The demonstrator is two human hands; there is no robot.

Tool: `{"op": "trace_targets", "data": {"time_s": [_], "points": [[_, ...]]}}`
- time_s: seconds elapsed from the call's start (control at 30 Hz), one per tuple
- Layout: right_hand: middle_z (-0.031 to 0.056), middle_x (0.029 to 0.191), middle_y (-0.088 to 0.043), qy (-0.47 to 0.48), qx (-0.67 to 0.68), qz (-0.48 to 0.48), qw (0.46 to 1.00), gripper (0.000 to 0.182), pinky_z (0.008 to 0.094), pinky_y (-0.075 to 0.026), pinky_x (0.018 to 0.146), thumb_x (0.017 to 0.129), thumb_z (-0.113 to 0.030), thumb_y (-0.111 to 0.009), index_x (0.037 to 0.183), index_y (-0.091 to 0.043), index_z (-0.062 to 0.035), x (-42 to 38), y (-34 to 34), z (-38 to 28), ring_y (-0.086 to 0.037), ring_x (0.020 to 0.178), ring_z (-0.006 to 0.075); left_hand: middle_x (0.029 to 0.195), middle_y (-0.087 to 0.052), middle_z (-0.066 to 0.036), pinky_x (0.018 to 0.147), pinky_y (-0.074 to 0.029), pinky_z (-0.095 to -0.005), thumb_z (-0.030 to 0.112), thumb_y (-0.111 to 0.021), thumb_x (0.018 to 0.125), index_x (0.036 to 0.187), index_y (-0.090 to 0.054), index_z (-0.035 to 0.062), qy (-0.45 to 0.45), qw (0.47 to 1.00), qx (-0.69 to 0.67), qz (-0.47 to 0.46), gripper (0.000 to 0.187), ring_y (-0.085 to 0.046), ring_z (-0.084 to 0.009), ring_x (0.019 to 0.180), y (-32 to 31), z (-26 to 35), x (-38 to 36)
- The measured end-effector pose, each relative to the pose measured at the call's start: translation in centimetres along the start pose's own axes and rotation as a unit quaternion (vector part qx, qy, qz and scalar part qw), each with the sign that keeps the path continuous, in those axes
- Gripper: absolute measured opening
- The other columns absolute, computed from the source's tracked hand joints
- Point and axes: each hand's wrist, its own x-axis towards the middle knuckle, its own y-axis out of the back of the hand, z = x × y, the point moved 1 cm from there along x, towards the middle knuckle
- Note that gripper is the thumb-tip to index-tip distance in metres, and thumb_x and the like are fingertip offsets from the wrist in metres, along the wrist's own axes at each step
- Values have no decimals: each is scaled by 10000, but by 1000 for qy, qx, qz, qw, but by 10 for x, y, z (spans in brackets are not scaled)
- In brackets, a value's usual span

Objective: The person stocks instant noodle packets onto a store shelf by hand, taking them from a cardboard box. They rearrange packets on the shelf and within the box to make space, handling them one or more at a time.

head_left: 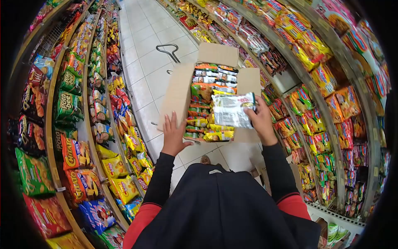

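An open cardboard box [178,91] stands in the aisle with its flaps spread out. Rows of noodle packets [202,92] in green, orange, yellow and white wrappers fill it. My right hand [262,118] grips a silver and white packet [232,111] by its right end, above the right part of the box. Fingers apart, my left hand [174,135] rests against the lower end of the box's left flap and holds nothing.
Snack bags [71,106] line the shelves on the left. Packed noodle shelves [317,139] curve along the right. Beyond the box, a metal handle [168,50] rises over the tiled floor [141,50]. A white crate [338,222] is at the lower right.
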Motion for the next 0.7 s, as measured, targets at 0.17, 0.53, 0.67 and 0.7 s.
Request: {"op": "trace_targets", "data": {"time_s": [0.17, 0.53, 0.67, 0.7], "points": [[155, 886, -643, 58, -167, -34, 984, 423, 300, -487, 677, 763, -109, -659, 1136, -514, 27, 74, -55, 22, -627, 753, 196, 1427, -134, -342, 1084, -258, -434, 171, -854, 545, 1197, -500, 120, -43, 976, -214, 10, 744, -170, -456, 1342, -39, -31, 9], [171, 919, -608, 169, -473, -218, 837, 382, 439, -450, 765, 704, 28, -538, 1085, -556, 0, 123, -134, 68, -540, 882, 362, 1430, -182, -316, 970, -403, -409, 113, -828, 566, 916, -514, 95, -36, 968, -247, 15, 471, -328, -439, 1278, -38, -33, 13], [174, 941, -605, 185, -442, -203, 854, 376, 422, -444, 791, 716, 36, -521, 1090, -549, 3, 99, -135, 60, -534, 904, 362, 1423, -207, -318, 928, -432, -409, 82, -812, 563, 851, -493, 90, -42, 968, -245, 32, 429, -377, -442, 1243, -40, -35, 15], [174, 941, -605, 180, -441, -204, 855, 376, 422, -444, 791, 716, 36, -521, 1090, -549, 3, 90, -134, 50, -534, 904, 362, 1423, -207, -318, 928, -432, -409, 82, -812, 563, 851, -493, 90, -41, 968, -246, 28, 429, -377, -442, 1243, -42, -37, 15]]}}
